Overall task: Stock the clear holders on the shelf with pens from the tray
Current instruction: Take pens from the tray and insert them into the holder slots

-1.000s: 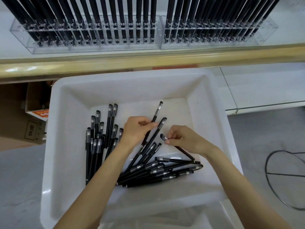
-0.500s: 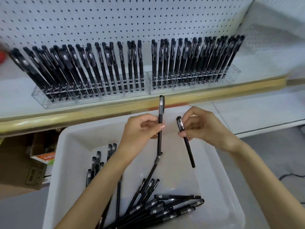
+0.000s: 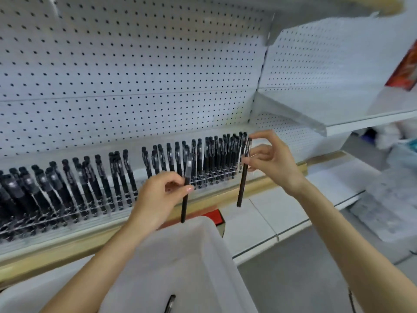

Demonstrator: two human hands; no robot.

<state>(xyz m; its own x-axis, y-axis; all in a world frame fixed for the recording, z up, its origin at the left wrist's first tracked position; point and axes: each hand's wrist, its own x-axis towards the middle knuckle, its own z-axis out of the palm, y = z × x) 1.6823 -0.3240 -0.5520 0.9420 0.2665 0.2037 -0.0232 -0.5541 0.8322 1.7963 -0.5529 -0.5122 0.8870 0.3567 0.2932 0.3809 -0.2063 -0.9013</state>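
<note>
My left hand (image 3: 158,195) pinches a black pen (image 3: 185,199) upright, just in front of the right clear holder (image 3: 209,177). My right hand (image 3: 270,161) pinches a second black pen (image 3: 242,186) upright at that holder's right end. Both clear holders, the left one (image 3: 67,213) too, stand on the shelf packed with several black pens leaning back. The white tray (image 3: 203,256) sits below my arms; only one pen tip (image 3: 169,303) shows inside it at the bottom edge.
A white pegboard (image 3: 135,75) backs the shelf, whose front edge is a wooden strip (image 3: 259,184). A red box (image 3: 216,219) sits behind the tray. Lower white shelves (image 3: 282,213) extend to the right, with bagged goods (image 3: 397,143) beyond.
Both hands picked a pen out of the tray and lifted it up to the holders on the shelf. The view tilted up from the tray to the shelf.
</note>
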